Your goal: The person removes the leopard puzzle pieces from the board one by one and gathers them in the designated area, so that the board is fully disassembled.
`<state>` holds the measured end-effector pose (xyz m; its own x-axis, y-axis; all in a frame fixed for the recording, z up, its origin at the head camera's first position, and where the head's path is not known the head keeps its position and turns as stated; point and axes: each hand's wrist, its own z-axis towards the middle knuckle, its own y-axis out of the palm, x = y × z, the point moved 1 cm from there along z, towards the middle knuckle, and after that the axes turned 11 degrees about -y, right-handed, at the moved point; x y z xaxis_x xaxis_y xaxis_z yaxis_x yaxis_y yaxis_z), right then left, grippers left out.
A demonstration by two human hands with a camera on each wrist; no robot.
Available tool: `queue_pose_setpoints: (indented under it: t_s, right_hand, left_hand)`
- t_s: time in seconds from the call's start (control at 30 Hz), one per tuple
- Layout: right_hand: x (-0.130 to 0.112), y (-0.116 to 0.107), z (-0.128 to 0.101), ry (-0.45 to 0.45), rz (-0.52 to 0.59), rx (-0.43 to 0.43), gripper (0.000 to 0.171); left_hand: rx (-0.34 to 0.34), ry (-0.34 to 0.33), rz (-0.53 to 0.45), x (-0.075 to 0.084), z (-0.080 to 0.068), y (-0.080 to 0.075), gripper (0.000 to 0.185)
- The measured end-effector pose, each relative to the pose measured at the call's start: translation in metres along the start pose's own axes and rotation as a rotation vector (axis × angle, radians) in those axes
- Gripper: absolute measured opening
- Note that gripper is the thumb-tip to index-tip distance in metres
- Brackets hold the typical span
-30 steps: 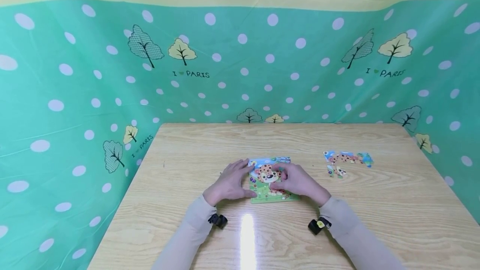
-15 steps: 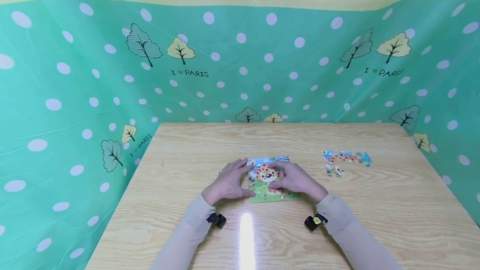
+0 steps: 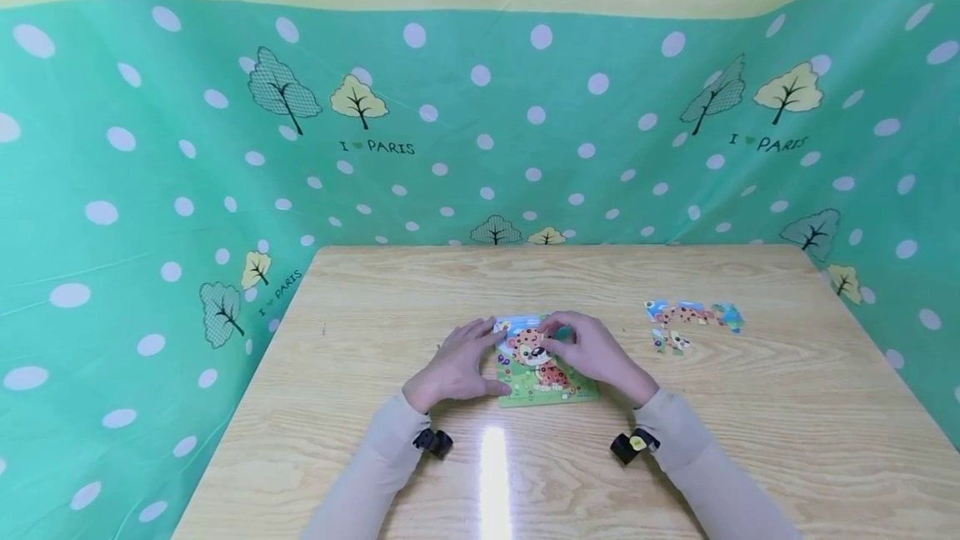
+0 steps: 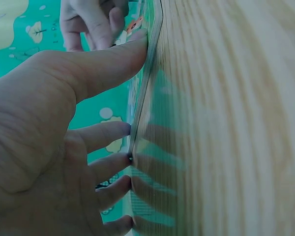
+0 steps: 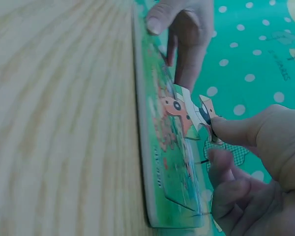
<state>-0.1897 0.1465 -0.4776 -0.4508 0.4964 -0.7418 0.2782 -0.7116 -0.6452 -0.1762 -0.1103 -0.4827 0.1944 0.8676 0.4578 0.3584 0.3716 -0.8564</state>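
Right wrist view, puzzle piece [image 5: 192, 109] pinched in right fingers [image 5: 236, 132], over board [image 5: 160, 206], left fingers [image 5: 191, 64] extended.

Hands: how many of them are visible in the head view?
2. The left hand touches the puzzle board at its left side; the right hand pinches a puzzle piece above it. None seem hidden.

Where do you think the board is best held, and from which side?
Probably by the left edge of the board, coming low from the left: it lies flat and thin on the table, so its rim seems easiest to hold. The left hand spans that edge, while the right hand pinches a tilted piece above, reaching in from the right.
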Motion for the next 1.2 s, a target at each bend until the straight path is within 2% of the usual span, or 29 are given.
queue_pose_setpoints:
  t_s: [0.13,0.23,0.33,0.43,0.6,0.73,1.03,1.2]
  right_hand:
    - [0.002,-0.002,0.001,0.043,0.13,0.011,0.02]
    - [0.003,-0.003,0.001,0.077,0.167,0.01,0.024]
    - [0.002,-0.003,0.001,0.109,0.18,0.026,0.028]
    - [0.0,-0.003,0.0,0.123,0.172,0.044,0.025]
    - [0.001,-0.001,0.0,0.101,0.142,0.066,0.014]
    - [0.003,-0.002,-0.001,0.098,0.133,0.06,0.014]
    - [0.008,-0.005,-0.003,0.157,0.225,0.089,0.019]
    - [0.012,-0.012,-0.007,0.164,0.235,0.103,0.022]
  left_hand:
    - [0.004,0.001,-0.005,0.0,0.0,-0.001,0.1]
    - [0.001,0.002,-0.005,0.0,-0.001,0.0,0.1]
    - [0.003,0.005,-0.012,0.001,-0.001,0.0,0.1]
    - [0.007,0.008,-0.014,0.0,-0.001,0.0,0.1]
    - [0.002,0.01,-0.01,0.001,-0.001,0.0,0.1]
    - [-0.002,0.004,-0.005,0.0,0.0,0.0,0.101]
    - [-0.002,0.009,-0.021,0.0,-0.001,-0.002,0.1]
    - [-0.003,0.003,-0.026,0.0,-0.002,-0.001,0.1]
